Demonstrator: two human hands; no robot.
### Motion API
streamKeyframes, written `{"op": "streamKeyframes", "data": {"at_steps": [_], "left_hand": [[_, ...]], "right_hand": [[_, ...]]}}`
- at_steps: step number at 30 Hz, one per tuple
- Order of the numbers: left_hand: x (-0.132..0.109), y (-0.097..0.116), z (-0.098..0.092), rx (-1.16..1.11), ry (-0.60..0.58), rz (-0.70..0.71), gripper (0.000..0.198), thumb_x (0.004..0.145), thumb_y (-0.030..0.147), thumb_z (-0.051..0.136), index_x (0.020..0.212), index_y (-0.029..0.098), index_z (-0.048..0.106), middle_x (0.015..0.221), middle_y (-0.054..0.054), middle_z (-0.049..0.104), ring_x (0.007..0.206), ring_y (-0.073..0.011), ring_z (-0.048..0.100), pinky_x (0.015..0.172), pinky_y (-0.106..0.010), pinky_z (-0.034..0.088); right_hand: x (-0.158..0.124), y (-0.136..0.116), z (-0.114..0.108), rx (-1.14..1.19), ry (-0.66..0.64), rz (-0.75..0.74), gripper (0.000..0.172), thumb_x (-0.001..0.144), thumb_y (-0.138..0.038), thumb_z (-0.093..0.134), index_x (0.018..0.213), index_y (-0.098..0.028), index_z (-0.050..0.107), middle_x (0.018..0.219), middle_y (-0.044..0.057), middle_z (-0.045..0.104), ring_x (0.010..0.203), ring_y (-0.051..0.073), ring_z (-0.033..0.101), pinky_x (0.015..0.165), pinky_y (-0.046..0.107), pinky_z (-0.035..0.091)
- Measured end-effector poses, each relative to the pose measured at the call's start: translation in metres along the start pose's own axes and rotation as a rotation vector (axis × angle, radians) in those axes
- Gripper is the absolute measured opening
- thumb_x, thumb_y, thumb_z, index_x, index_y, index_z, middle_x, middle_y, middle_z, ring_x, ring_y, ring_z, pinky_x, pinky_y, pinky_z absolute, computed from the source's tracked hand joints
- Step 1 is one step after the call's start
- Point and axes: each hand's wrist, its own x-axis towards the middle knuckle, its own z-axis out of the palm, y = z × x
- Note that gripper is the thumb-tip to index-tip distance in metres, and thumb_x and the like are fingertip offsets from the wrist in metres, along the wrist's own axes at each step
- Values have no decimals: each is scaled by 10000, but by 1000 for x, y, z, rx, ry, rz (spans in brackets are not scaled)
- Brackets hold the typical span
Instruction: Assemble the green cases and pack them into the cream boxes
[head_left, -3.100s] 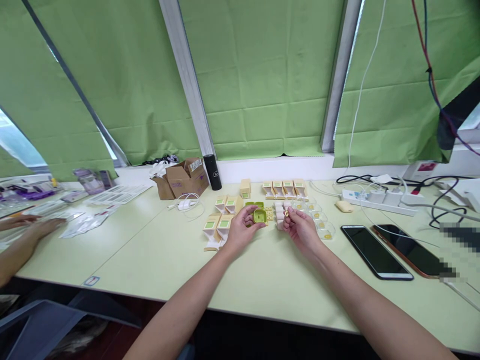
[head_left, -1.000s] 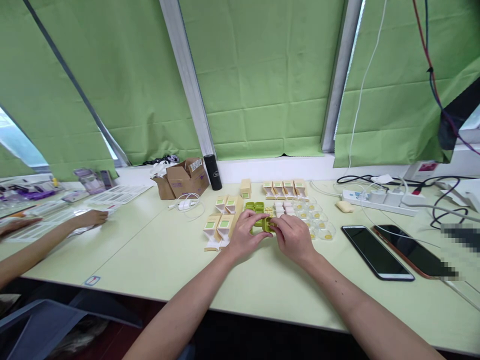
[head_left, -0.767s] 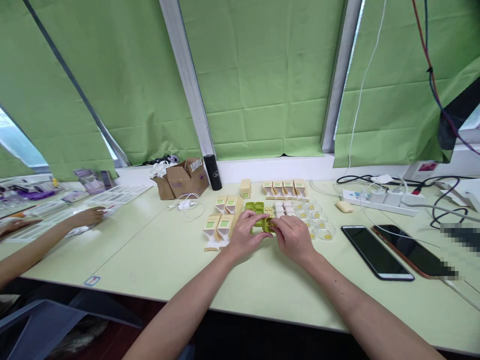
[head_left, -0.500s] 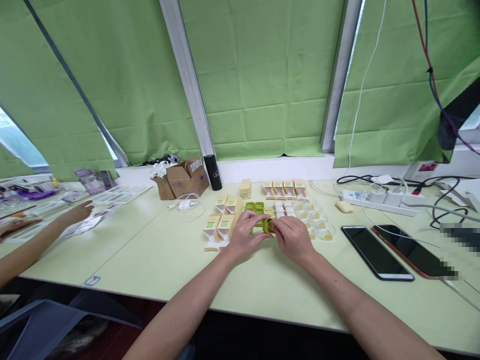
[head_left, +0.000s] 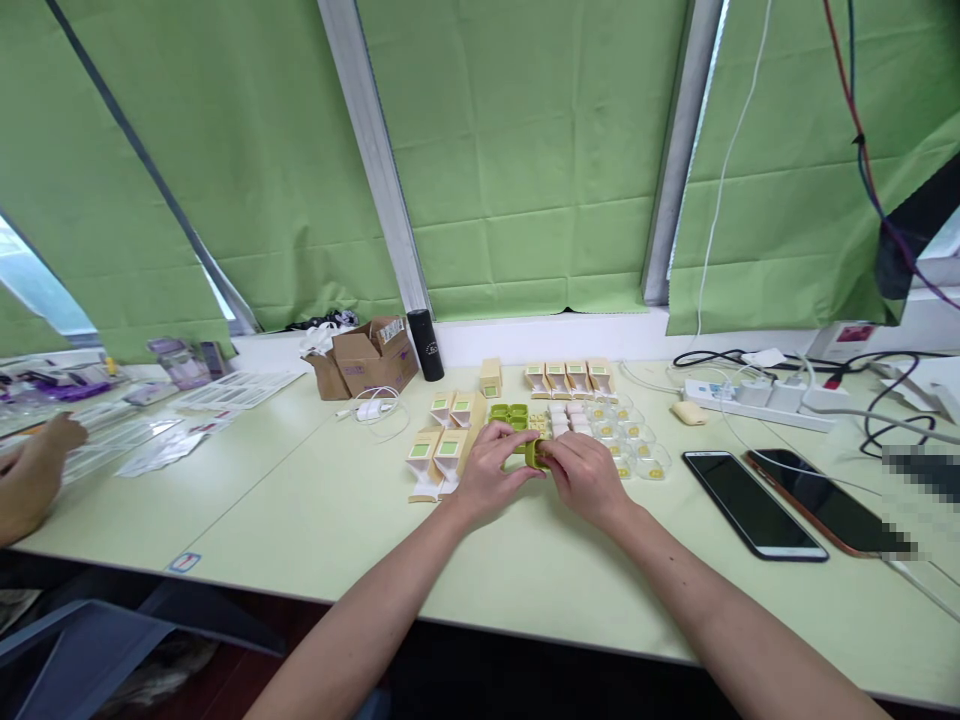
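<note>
My left hand (head_left: pixel 491 468) grips a small olive-green square container (head_left: pixel 535 455) from its left side, thumb below and fingers above. The fingers of my right hand (head_left: pixel 583 470) are bunched at the container's opening and right edge; whether a small piece is between them is hidden. Behind my hands stand more green containers (head_left: pixel 510 415), small pale-yellow pieces (head_left: pixel 538 424) and rows of white-and-pink pieces (head_left: pixel 576 416). To the right sit clear plastic cups (head_left: pixel 634 435) with yellow centres. Open cream cartons (head_left: pixel 448 452) with green windows stand left of my left hand.
More cartons (head_left: pixel 568 378) line the back. A brown cardboard box (head_left: pixel 371 357) and a black bottle (head_left: pixel 425 345) stand at the back left. Two phones (head_left: pixel 754 505) and a power strip (head_left: pixel 757 400) with cables lie right. Another person's hand (head_left: pixel 49 465) is at far left.
The other person's hand at far left has drawn back leftwards from the white trays. My hands stay in nearly the same place, with my right fingers shifted slightly at the green container.
</note>
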Motion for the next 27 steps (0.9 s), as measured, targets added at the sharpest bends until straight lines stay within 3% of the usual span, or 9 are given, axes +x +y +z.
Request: {"op": "streamKeyframes", "data": {"at_steps": [18, 24, 27], "left_hand": [[-1, -2, -1, 35, -9, 39, 545, 860, 496, 851, 1330, 245, 738, 1033, -90, 718, 1010, -250, 669, 889, -401, 594], [2, 1, -1, 21, 2, 93, 533, 874, 427, 855, 1346, 221, 722, 1056, -104, 761, 1013, -262, 654, 889, -425, 584], [4, 5, -2, 13, 19, 131, 527, 871, 389, 864, 1348, 219, 716, 1068, -106, 778, 997, -263, 643, 874, -431, 578]], "right_hand": [[2, 3, -3, 21, -46, -42, 222, 1036, -134, 526, 928, -195, 710, 722, 31, 678, 662, 180, 539, 635, 314, 351], [5, 3, -8, 66, -64, -62, 186, 1014, -94, 528, 973, -194, 680, 759, 24, 696, 681, 183, 561, 637, 318, 383], [5, 4, -12, 110, -64, -68, 199, 993, -88, 534, 1084, -200, 671, 799, 29, 704, 700, 192, 592, 641, 322, 430]]}}
